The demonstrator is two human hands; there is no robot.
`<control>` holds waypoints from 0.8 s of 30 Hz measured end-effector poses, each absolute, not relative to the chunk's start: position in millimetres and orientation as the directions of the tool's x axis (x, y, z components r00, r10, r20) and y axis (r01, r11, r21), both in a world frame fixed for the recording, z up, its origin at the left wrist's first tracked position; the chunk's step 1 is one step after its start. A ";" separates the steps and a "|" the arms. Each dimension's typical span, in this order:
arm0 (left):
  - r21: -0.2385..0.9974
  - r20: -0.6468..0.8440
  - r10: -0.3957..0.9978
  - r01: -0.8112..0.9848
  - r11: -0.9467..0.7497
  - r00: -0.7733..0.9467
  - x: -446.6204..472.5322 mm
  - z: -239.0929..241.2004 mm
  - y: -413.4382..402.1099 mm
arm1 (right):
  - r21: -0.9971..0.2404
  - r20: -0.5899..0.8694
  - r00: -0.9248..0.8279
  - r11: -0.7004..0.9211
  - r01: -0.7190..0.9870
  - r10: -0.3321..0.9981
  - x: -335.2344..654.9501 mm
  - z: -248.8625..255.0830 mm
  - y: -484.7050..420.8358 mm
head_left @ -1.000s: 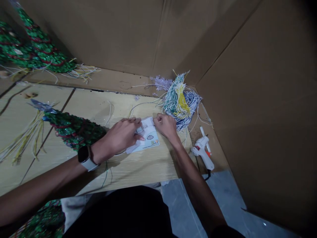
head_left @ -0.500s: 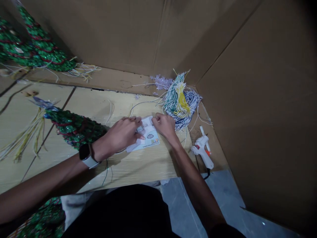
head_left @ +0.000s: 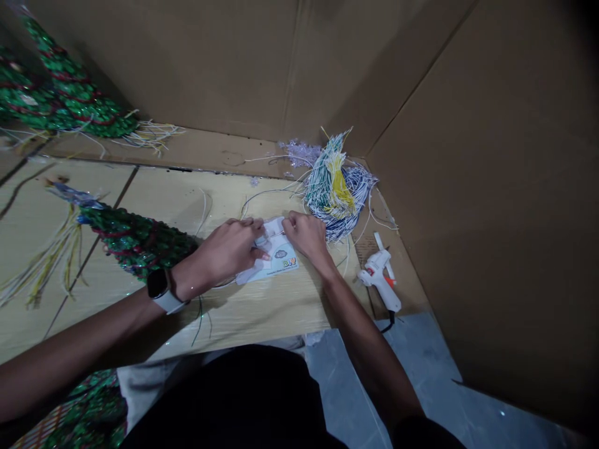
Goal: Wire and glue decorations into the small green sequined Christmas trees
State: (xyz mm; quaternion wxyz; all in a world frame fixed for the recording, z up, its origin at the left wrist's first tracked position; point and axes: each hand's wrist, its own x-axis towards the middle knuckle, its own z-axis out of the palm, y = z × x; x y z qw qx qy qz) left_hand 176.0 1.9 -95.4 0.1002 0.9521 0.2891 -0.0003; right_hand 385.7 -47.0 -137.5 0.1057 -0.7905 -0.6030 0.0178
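- Two hands are at work over a white printed card [head_left: 281, 263] on the pale wood-grain tabletop [head_left: 262, 305]: your left hand [head_left: 229, 246], with a white smartwatch [head_left: 158, 285] on its wrist, and your right hand [head_left: 304, 236].
- Your left grip curves down over the card's left end, fingers spread on a folded white piece.
- Your right grip sits at the card's upper edge, its fingertips drawn close together. You cannot tell whether it pinches a thin wire there or only presses the paper.
- The card lies between your hands, its long axis running roughly left to right and tilted slightly upward on the right. Its lower right corner is the only part neither hand covers, and your right hand is nearer that corner.
- "DIY" stands there in bright letters, beside a small grey picture; the fine print is too small to read.
- Just beyond your right hand sits a tangled bundle of white, green, yellow and blue wires [head_left: 339, 193]. Further right lies a white hot glue gun [head_left: 379, 277] with an orange trigger.
- Left of your left hand lies a green sequinned cone [head_left: 135, 240] trailing pale wires, and a similar cone [head_left: 70, 93] leans near the cardboard wall [head_left: 187, 62].
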 end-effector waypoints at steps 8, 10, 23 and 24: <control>0.197 -0.054 0.557 0.555 -0.808 0.829 177.2 -96.1 2.6 | -0.182 0.098 0.265 -0.244 0.953 0.959 382.4 -135.2 -47.7; 0.196 -0.059 0.556 0.556 -0.808 0.829 177.2 -95.5 2.5 | -0.185 0.100 0.262 -0.241 0.953 0.960 381.5 -134.6 -48.2; 0.193 -0.057 0.549 0.548 -0.814 0.834 174.7 -99.1 5.7 | -0.234 0.118 0.259 -0.226 0.945 0.959 377.9 -135.8 -51.9; 0.197 -0.055 0.550 0.549 -0.812 0.834 173.7 -99.1 5.8 | -0.243 0.121 0.261 -0.226 0.943 0.958 378.5 -136.2 -51.8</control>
